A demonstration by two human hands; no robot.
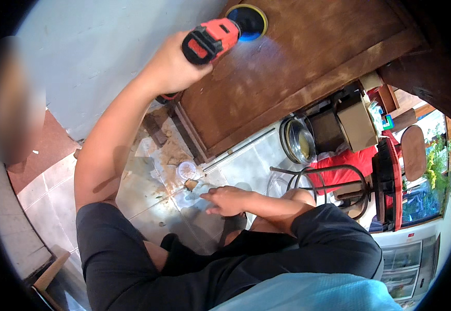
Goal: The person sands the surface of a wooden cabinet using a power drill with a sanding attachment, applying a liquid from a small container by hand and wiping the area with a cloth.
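My left hand is wrapped round the handle of a red and black cordless drill, its arm stretched up and forward. A round disc with a yellow rim is fitted to the drill's front, up against a brown wooden panel. Bluish light falls on the wood beside the disc. Lower down, my right hand hangs near my knee above the tiled floor. Its fingers are loosely stretched out, with nothing seen in them. Near its fingertips lie a small brown block and a small round whitish object.
Brown dust and scraps lie on the floor tiles below the panel. A pale wall rises at left. To the right are a metal-framed chair, round lids or pans and a cardboard box. A blurred shape fills the far left.
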